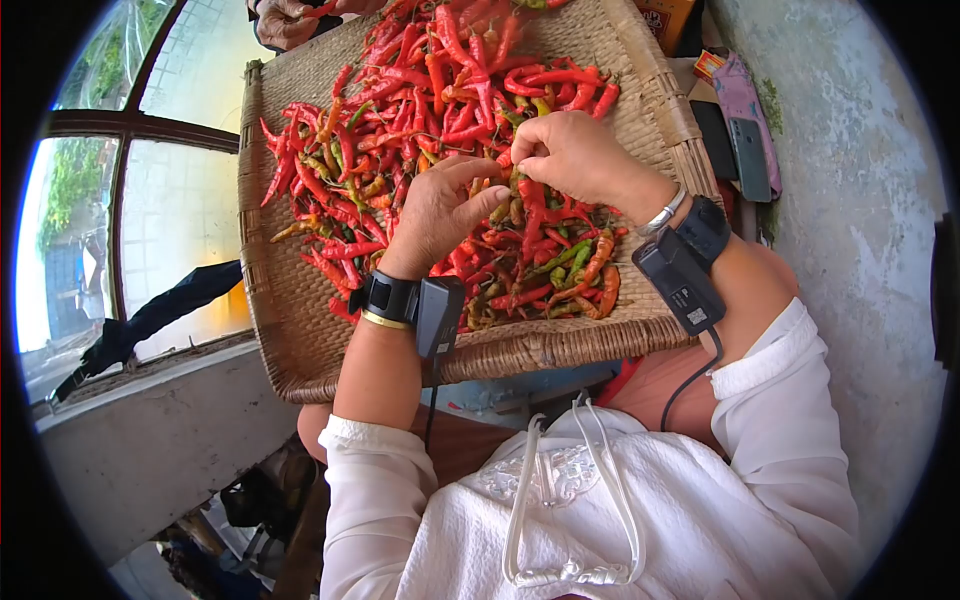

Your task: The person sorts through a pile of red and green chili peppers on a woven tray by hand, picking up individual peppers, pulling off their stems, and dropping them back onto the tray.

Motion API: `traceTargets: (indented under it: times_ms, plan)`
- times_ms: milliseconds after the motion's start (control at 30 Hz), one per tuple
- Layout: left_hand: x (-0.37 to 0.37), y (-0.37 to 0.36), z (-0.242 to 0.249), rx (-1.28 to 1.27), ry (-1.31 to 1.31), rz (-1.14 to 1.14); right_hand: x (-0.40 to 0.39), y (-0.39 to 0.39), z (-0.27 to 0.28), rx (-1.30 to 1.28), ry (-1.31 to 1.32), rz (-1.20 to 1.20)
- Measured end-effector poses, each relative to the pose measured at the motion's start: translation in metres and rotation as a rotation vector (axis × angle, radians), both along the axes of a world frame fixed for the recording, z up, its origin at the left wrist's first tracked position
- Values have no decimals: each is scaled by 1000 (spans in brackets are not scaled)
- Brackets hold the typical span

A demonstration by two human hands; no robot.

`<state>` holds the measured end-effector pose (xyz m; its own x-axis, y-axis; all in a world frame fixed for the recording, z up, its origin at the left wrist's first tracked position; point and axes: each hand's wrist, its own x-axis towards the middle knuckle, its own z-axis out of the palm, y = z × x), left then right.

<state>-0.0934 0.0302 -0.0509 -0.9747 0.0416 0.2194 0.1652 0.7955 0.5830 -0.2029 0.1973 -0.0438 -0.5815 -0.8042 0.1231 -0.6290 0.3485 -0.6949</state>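
A wide woven basket point(540, 346) holds a heap of red chili peppers point(345, 200), with some green and orange ones among them. Over the middle of the heap, my left hand point(445, 205) has its thumb and forefinger bent toward each other around a small reddish piece of pepper. Just to its right, my right hand point(565, 155) is closed in a pinch, fingertips down at the peppers; what lies between them is too small to make out. The two hands nearly meet. Green peppers point(575, 262) lie below my right hand.
Another person's hands point(290, 20) are at the basket's far left edge. A phone point(749, 158) lies on a pink cloth right of the basket. At the left, a folded black umbrella point(165, 305) leans by the window. A grey wall point(850, 150) stands at the right.
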Motion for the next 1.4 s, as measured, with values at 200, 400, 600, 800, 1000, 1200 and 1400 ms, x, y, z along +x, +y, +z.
traceTargets:
  times_ms: [200, 400, 600, 800, 1000, 1200, 1400]
  plan:
    - [-3, 29, 3, 770, -531, 199, 3, -7, 0, -25, -508, -63]
    - [0, 20, 4, 1044, -549, 173, 11, -7, 12, -70, -426, -131]
    - [1, 6, 11, 896, -550, 256, 7, -6, 2, -38, -490, -107]
    - [0, -50, 14, 1524, 160, 474, 5, -4, 3, 95, -236, -146]
    - [5, -34, 9, 1120, -233, 288, 4, -6, 5, 136, -304, -86]
    - [4, 11, 8, 627, -771, -16, 7, -5, 19, -80, -828, -67]
    - [5, -1, 18, 680, -796, 44, 3, -7, 10, -413, -807, -287]
